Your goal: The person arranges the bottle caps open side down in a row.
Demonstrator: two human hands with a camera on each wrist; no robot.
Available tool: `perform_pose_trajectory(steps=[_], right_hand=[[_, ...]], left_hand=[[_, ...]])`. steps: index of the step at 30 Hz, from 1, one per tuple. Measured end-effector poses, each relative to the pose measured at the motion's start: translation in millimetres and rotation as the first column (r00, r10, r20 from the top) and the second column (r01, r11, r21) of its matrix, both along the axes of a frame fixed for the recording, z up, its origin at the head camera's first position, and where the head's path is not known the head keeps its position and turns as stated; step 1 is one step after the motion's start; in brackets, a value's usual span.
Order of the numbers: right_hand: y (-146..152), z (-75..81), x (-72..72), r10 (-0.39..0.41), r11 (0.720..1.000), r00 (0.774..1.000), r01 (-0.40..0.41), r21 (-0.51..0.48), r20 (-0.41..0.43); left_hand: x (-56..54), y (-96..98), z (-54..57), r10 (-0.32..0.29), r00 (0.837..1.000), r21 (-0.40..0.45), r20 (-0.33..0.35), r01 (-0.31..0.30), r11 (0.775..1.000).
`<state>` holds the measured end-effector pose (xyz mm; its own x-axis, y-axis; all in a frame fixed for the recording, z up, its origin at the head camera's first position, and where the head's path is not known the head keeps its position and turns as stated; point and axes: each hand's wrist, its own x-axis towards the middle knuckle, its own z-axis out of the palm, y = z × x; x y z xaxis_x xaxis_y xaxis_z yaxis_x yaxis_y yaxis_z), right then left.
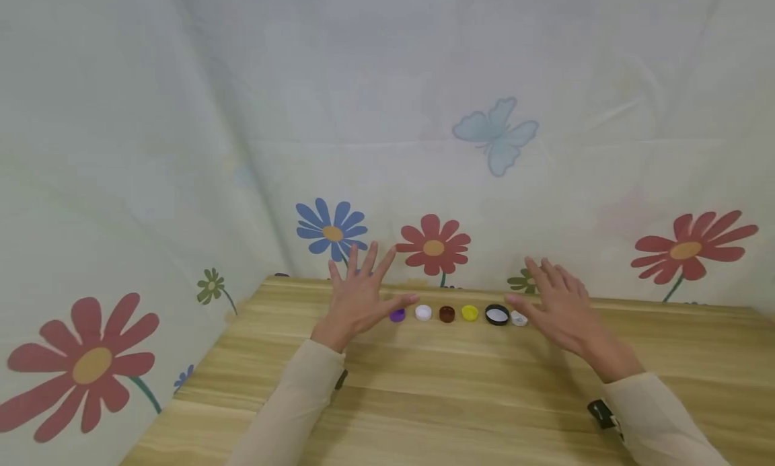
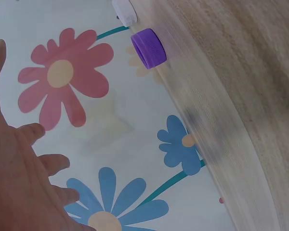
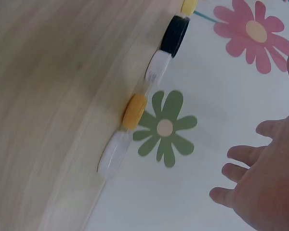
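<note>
A row of bottle caps lies along the far part of the wooden table (image 1: 436,385). From the left in the head view come a purple cap (image 1: 397,315), a white cap (image 1: 423,312), a brown cap (image 1: 447,314), a yellow cap (image 1: 469,313), a wider black cap (image 1: 497,323) and another white cap (image 1: 519,319). My left hand (image 1: 356,303), fingers spread, is raised beside the purple cap. My right hand (image 1: 563,311) is held up at the row's other end, palm empty. It hides an orange cap (image 3: 135,111) and a whitish cap (image 3: 114,155) from the head view.
Behind the table hangs a pale cloth (image 1: 387,116) printed with flowers and a butterfly, and it continues down the left side. The table's back edge (image 1: 642,303) runs close behind the caps. Each wrist wears a dark strap piece (image 1: 601,414).
</note>
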<state>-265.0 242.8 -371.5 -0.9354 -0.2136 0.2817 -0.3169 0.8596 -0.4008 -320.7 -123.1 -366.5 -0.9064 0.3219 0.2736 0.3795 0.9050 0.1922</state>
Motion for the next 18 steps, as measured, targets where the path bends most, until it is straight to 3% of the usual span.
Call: perform_pose_trajectory(steps=[8, 18], right_hand=[[-16, -2.8, -3.1, 0.039, 0.998, 0.997, -0.042, -0.039, -0.068], [-36, -7.0, -11.5, 0.091, 0.986, 0.992, -0.102, -0.133, -0.087]], left_hand=[[2.2, -0.9, 4.3, -0.007, 1.000, 0.033, -0.002, 0.007, 0.999], [-0.7, -8.8, 6.2, -0.045, 0.999, 0.130, 0.011, 0.043, 0.991]])
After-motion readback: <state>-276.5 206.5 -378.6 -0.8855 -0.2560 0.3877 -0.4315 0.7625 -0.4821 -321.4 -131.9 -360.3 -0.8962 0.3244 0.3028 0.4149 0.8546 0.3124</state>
